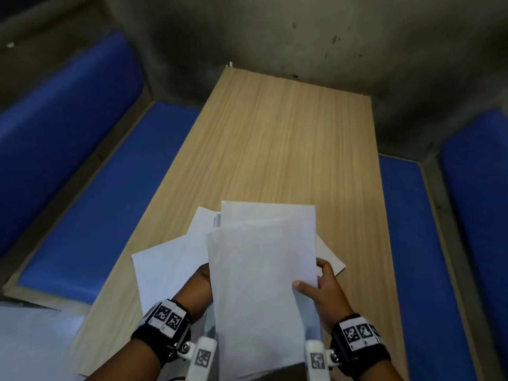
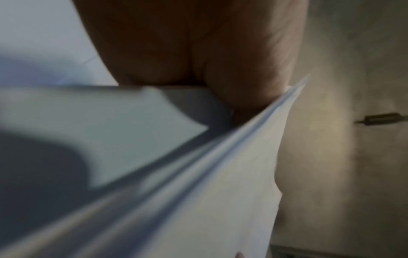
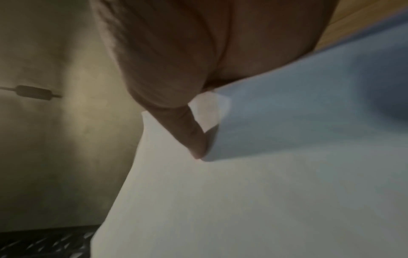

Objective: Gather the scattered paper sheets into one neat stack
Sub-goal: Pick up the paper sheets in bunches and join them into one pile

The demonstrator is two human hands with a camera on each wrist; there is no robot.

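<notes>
Now both hands, L hand (image 1: 202, 284) & R hand (image 1: 323, 287), pinched on sheet bundle (image 1: 264, 270) above table (image 1: 288, 138).

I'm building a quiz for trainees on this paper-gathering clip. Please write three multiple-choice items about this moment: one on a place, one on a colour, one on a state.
1. Where does the loose white paper sheet left of the hands lie?
A. on the light wooden table
B. on a bench cushion
C. on the floor

2. What colour are the padded bench cushions beside the table?
A. red
B. blue
C. green

3. What is the state of the bundle of white paper sheets between the hands?
A. lying flat, untouched
B. crumpled into a ball
C. held up by both hands

Answers:
1. A: it rests on the light wooden table.
2. B: the bench cushions are blue.
3. C: the left hand and right hand grip the bundle at its sides.
</notes>
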